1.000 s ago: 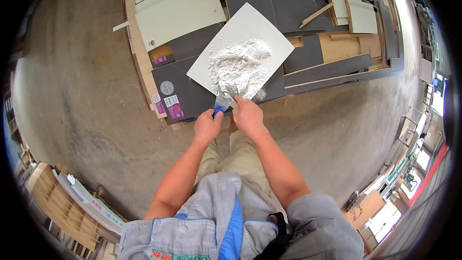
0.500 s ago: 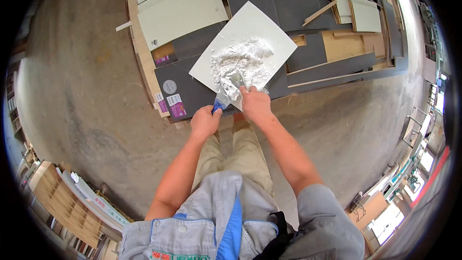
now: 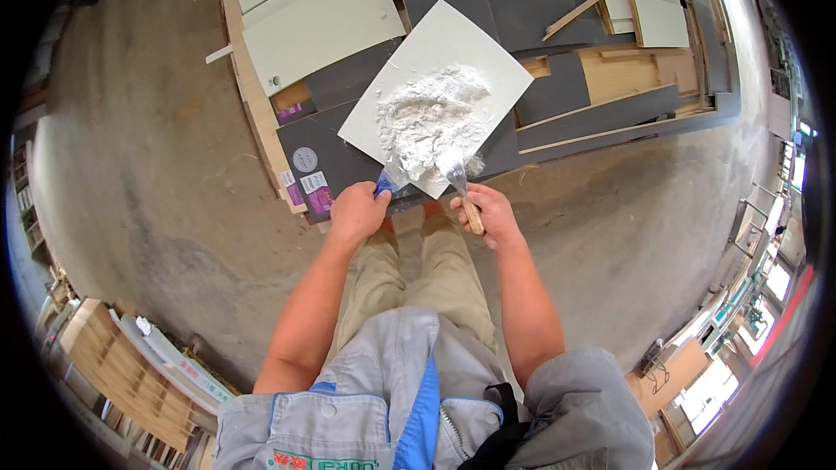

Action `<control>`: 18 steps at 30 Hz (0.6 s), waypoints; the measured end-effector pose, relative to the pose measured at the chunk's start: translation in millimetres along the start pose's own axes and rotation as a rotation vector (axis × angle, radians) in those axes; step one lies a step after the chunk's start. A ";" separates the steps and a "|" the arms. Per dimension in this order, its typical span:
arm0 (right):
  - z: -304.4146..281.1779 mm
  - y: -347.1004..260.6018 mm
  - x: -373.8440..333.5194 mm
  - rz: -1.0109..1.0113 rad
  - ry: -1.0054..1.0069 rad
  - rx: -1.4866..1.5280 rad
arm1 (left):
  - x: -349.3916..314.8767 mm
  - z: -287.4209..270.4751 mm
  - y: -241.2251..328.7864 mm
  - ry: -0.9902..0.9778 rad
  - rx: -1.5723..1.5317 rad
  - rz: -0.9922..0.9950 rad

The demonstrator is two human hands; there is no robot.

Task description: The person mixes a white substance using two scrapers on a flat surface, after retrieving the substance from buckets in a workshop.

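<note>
A pale square board [image 3: 435, 43] lies on a stack of dark panels, with a heap of white putty [image 3: 431, 122] on it. My left hand [image 3: 357, 213] grips a blue-handled scraper [image 3: 385, 181] whose blade lies at the board's near edge. My right hand [image 3: 488, 213] holds a putty knife [image 3: 459, 183] by its wooden handle, the metal blade touching the near side of the white heap. Both forearms reach forward over my legs.
Dark grey and pale green panels [image 3: 322, 22] and wooden strips [image 3: 618, 74] lie stacked on a low platform ahead. Bare concrete floor [image 3: 148, 174] spreads to the left and right. Shelving with boards [image 3: 104, 357] stands at lower left, more furniture at lower right.
My right hand, which had reached onto the board with the putty knife, has drawn back toward me. The left hand has barely moved.
</note>
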State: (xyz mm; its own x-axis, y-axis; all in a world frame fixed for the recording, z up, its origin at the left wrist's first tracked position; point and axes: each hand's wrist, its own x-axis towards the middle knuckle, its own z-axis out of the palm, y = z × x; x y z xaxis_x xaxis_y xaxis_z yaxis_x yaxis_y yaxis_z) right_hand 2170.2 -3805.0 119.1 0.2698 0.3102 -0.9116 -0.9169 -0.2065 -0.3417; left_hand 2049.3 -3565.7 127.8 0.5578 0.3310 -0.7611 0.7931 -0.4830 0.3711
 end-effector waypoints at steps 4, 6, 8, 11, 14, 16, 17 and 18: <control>-15.9 19.9 33.5 0.019 -0.135 0.327 | 4.4 -8.6 4.4 -0.031 0.034 0.015; -2.9 14.7 49.9 -0.029 -0.183 0.349 | 6.6 -9.4 2.6 -0.011 0.046 0.043; 13.5 4.3 43.4 -0.088 -0.072 0.062 | 8.4 -11.2 -0.4 -0.005 0.052 0.050; 27.7 9.5 45.7 -0.480 0.151 -0.613 | 9.6 -14.9 2.1 -0.007 0.051 0.044; 36.9 28.1 52.5 -0.837 0.335 -1.494 | 11.2 -17.7 5.8 -0.026 0.031 0.027; 30.7 26.3 44.1 -0.810 0.328 -1.615 | 12.5 -23.1 7.3 -0.088 -0.011 -0.026; 30.2 23.9 40.7 -0.794 0.324 -1.675 | 12.0 -23.3 6.6 -0.086 -0.003 -0.034; 30.1 22.0 37.5 -0.754 0.303 -1.670 | 11.8 -22.9 5.6 -0.084 0.006 -0.042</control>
State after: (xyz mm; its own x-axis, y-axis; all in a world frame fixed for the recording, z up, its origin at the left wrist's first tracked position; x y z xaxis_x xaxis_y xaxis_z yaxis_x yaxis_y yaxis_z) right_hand 2151.3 -3770.0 84.3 0.6415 0.6426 -0.4190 0.5607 -0.7655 -0.3155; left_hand 2065.9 -3545.9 133.0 0.5016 0.2820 -0.8178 0.8135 -0.4753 0.3351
